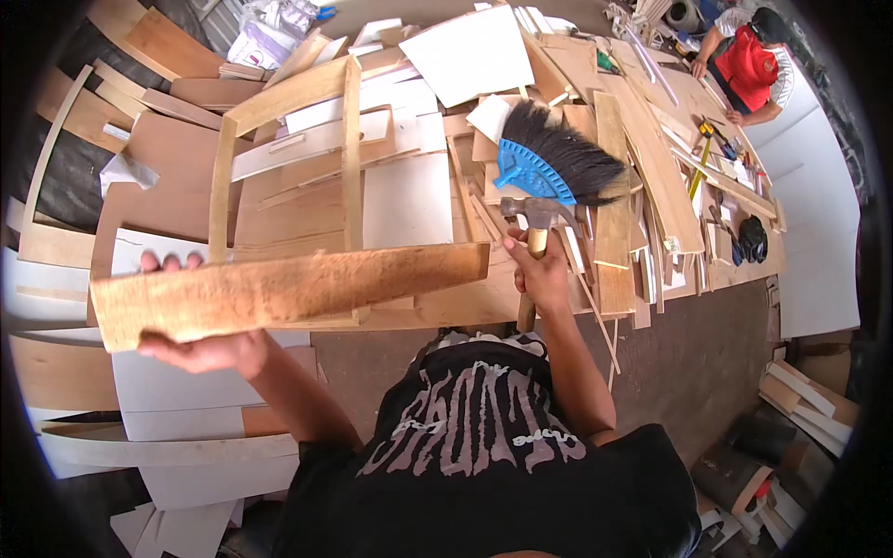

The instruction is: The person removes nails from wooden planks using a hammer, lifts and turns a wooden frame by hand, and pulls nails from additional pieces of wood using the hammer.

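Note:
My left hand [200, 352] is closed around the left end of a wooden board [288, 286], its thumb and fingers on opposite edges. The board is held up nearly level in front of my chest, its right end reaching toward the middle of the view. In my right hand [541, 270] is a claw hammer [537, 213], gripped by its wooden handle just below the metal head, which points up. Behind the board a wooden frame [352, 149] lies on the cluttered worktable. A blue brush head with black bristles [544, 163] lies just beyond the hammer.
Offcuts and a white panel [470, 58] are piled across the table. At the far right another person [749, 65] leans over the table, near a yellow tape measure [702, 149]. Boards are stacked at the left, and scraps [809, 395] lie at the lower right.

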A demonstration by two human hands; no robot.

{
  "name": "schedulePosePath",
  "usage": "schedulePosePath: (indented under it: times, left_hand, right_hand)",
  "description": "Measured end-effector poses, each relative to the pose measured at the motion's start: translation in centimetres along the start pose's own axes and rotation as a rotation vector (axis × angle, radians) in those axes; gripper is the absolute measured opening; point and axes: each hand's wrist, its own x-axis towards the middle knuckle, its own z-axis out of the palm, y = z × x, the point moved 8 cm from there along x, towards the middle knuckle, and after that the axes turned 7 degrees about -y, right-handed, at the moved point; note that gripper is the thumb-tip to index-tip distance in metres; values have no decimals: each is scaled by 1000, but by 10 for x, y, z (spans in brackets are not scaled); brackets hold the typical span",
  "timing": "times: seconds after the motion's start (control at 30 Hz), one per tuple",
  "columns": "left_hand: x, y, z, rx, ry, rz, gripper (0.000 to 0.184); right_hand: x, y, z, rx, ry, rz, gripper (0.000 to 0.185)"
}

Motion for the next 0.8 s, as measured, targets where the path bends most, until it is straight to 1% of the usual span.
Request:
schedulePosePath:
  times: [0.03,0.07,0.13,0.17,0.23,0.3,0.37,0.4,0.43,0.47,0.5,0.53,0.57,0.63,0.67,0.73,0.77,0.8]
  left_hand:
    - [-8,7,-3,68,56,5,82]
    - [-14,12,-1,70,54,-9,82]
    - [-25,16,12,-35,-63,-45,81]
    - [-28,17,14,-33,-61,-56,81]
    - [-34,38,10,151,12,135,77]
    - [-38,50,-1,195,30,167,78]
    - [-39,51,7,43,-67,135,78]
    - [-43,57,-1,83,22,185,79]
    - [-47,60,-9,86,20,184,79]
    - [-54,67,-23,69,32,214,75]
    - [-55,68,-19,52,46,243,71]
    - [-57,65,-19,27,133,201,64]
    - [-67,59,-26,21,342,130,56]
    - [-67,40,-5,-202,331,-4,45]
    - [-69,41,-12,-204,331,0,45]
    - [-74,35,-12,-228,57,-106,37]
    - [-80,31,-21,-228,63,-106,37]
    - [-84,27,-25,-329,44,-74,34]
  right_hand:
    - [1,4,-5,3,8,8,29]
    - [1,11,-9,7,16,58,31]
    - [-1,21,-15,39,16,120,36]
    - [-2,23,-18,39,21,131,36]
    - [-2,23,-17,-34,-44,168,39]
    - [-2,22,-17,-40,-45,176,41]
    - [0,33,-13,-48,-120,248,42]
    - [0,32,-11,-46,-125,248,42]
    - [-1,31,-6,-3,-149,259,41]
    - [-2,31,-1,39,-173,268,40]
    - [-4,28,1,38,-172,268,40]
    - [-5,24,3,63,-141,267,39]
    - [-5,22,2,88,-111,264,37]
    - [-4,20,3,99,-108,255,34]
    - [-4,20,3,118,-100,249,32]
    - [-4,22,3,120,-96,230,31]
    - [-4,22,2,122,-93,215,31]
    - [-4,22,3,116,-93,219,31]
